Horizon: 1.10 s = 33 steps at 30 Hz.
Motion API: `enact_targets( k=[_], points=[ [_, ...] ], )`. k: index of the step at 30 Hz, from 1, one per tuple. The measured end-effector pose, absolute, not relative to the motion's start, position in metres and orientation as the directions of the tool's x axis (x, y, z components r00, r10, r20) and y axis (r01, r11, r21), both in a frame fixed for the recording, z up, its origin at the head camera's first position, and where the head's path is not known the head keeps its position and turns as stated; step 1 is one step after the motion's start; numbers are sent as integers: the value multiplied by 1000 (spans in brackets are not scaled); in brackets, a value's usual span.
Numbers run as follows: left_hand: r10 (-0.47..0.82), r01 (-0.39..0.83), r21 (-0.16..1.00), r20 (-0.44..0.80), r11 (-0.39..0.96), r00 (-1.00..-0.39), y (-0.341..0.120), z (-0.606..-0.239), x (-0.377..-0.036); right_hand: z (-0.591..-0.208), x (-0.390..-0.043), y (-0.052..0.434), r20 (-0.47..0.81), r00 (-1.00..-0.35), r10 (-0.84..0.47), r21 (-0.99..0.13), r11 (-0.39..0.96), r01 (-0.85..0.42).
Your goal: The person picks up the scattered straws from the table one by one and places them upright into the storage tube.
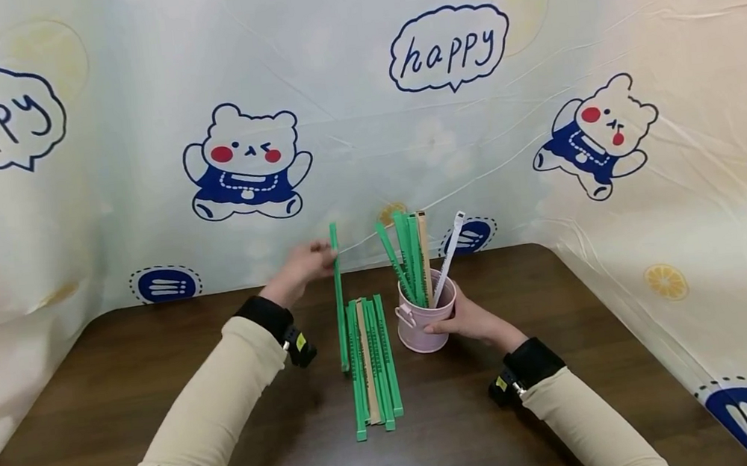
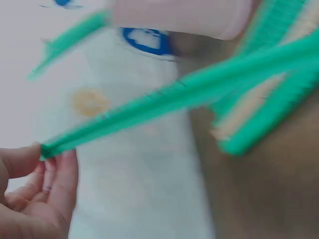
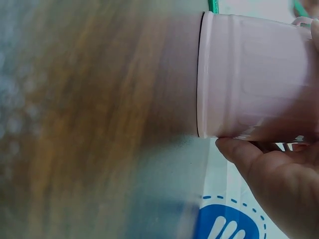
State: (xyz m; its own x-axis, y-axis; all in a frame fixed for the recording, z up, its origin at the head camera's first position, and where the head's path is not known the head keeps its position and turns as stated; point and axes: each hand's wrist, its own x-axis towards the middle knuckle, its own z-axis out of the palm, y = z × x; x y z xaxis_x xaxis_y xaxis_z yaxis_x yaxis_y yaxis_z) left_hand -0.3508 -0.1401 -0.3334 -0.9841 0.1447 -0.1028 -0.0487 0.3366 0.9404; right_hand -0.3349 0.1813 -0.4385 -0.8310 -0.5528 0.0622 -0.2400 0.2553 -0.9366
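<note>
The left hand [image 1: 301, 268] pinches the top end of a single green stick [image 1: 338, 296] between thumb and fingertips, holding it upright with its lower end down at the tabletop [image 1: 159, 389], just at the left edge of the row of sticks [image 1: 373, 364] that lies flat in front of the person. That row is mostly green with one pale wooden-coloured strip among them, all laid side by side and pointing away from the body. The right hand [image 1: 466, 321] curls round the side of the pink bucket [image 1: 423, 326], a clenched grip on its wall that steadies it; the bucket stands on the tabletop just right of the row and holds several more green sticks, a beige one and a white strip [image 1: 450, 255] that leans out to the right. The left wrist view is blurred, yet it shows the fingertips [image 2: 60, 164] closed on the very tip of the stick, so the hold looks light. To do this step well, I judge the stick should be kept pinched near its end and guided slowly, its free end watched so that it does not knock the laid row askew, while the right hand keeps the bucket from tipping under the leaning contents. A cartoon-printed sheet [image 1: 362, 114] with bears and "happy" bubbles backs the scene.
</note>
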Motion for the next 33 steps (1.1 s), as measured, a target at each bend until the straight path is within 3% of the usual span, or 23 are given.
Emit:
enact_targets(
  k=[7,11,15,22,28,33],
  points=[
    [70,143,982,135,124,-988,-121,-233,-350,-439,-336,182,69,-831,-552,-937,251,-244],
    [60,259,964,256,58,-965,-95,-202,-347,-438,-336,183,68,-832,-551,-935,256,-246],
    [119,340,938,331,62,-936,-58,-210,-346,-439,-336,183,81,-832,-548,-935,248,-254],
    [249,421,867,360,266,-899,-19,-250,-349,-443,-333,180,42,-832,-553,-935,272,-228],
    [248,429,876,374,222,-894,-12,-259,-354,-441,-334,181,9,-833,-554,-936,288,-201],
    [254,444,851,380,283,-890,-4,-271,-360,-439,-335,182,4,-842,-539,-938,289,-189]
  ],
)
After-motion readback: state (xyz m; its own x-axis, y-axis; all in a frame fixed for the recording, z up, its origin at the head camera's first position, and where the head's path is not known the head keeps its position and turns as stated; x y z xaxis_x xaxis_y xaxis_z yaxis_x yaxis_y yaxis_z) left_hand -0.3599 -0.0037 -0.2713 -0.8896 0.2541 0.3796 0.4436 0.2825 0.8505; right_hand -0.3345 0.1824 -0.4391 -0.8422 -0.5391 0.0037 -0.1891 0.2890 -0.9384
